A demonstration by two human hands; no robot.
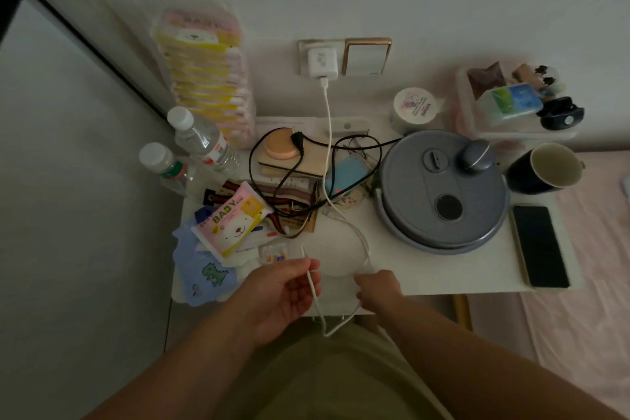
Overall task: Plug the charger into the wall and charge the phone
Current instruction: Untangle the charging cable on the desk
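A white charger (321, 62) sits plugged into the wall socket (304, 44) above the small white table (426, 269). Its white cable (328, 133) runs down across the table clutter and loops off the front edge. My left hand (284, 293) pinches the cable near its free end, whose plug tip (303, 250) points up. My right hand (378, 290) grips the cable further along, at the table's front edge. The dark phone (539, 245) lies screen up at the table's right edge, apart from both hands.
A round grey appliance (439, 187) fills the table's right middle, with a dark mug (542, 167) beside it. Black cords (289, 174), baby wipe packs (231, 222) and two water bottles (201, 140) crowd the left. A pink bed (586, 283) lies to the right.
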